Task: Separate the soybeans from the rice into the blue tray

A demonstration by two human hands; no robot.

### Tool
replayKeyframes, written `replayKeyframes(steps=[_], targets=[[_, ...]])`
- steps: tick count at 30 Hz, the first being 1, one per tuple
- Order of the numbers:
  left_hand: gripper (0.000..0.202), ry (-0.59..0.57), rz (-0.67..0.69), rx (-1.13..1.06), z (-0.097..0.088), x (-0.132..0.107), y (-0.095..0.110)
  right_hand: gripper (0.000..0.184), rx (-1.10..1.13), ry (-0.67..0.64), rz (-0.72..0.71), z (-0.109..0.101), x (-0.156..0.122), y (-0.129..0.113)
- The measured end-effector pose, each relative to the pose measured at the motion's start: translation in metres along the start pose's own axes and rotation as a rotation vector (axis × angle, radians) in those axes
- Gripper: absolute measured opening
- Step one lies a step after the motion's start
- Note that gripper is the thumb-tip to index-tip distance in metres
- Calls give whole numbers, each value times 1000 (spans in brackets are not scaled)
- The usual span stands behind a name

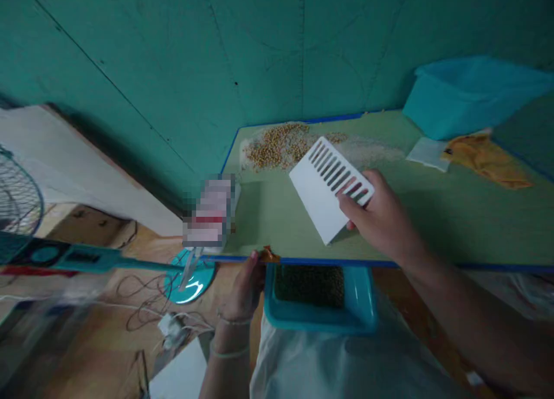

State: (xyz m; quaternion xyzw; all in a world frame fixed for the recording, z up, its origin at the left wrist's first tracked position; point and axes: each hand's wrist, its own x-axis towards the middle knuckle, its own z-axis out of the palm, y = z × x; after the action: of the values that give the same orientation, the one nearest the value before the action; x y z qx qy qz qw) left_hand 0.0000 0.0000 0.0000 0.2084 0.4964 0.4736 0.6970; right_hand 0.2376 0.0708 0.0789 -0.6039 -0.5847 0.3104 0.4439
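My right hand (374, 211) grips a white plastic panel (314, 188) by its slotted end, thumb on top. The panel is tilted above the pale green table (268, 214), its plain side toward the left. Beyond it lies a spread of tan beans (277, 145) among fine white granules (367, 151). At the front edge my left hand (244, 289) is closed, with its thumb up beside an orange-brown scrap (269, 253). Its other fingers are mostly hidden. Below the edge, a turquoise tub (363, 307) holds dark, small grains (309, 283).
An empty-looking turquoise bin (459, 99) stands at the back right, by an orange cloth (489, 162) and a white packet (428, 154). A blurred-out pink package (212, 209) sits at the left corner. A turquoise fan (86, 258) and cables (142, 289) are at left.
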Motion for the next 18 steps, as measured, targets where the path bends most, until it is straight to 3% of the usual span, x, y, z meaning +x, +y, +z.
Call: replayKeyframes(steps=[9, 13, 18], targets=[[58, 11, -6, 32, 6, 3, -2, 25, 258, -20, -106, -40, 8, 0], [57, 6, 7, 19, 2, 1, 0, 25, 215, -231, -38, -48, 1, -9], [62, 10, -16, 9, 4, -1, 3, 23, 148, -430, 39, -38, 0, -11]])
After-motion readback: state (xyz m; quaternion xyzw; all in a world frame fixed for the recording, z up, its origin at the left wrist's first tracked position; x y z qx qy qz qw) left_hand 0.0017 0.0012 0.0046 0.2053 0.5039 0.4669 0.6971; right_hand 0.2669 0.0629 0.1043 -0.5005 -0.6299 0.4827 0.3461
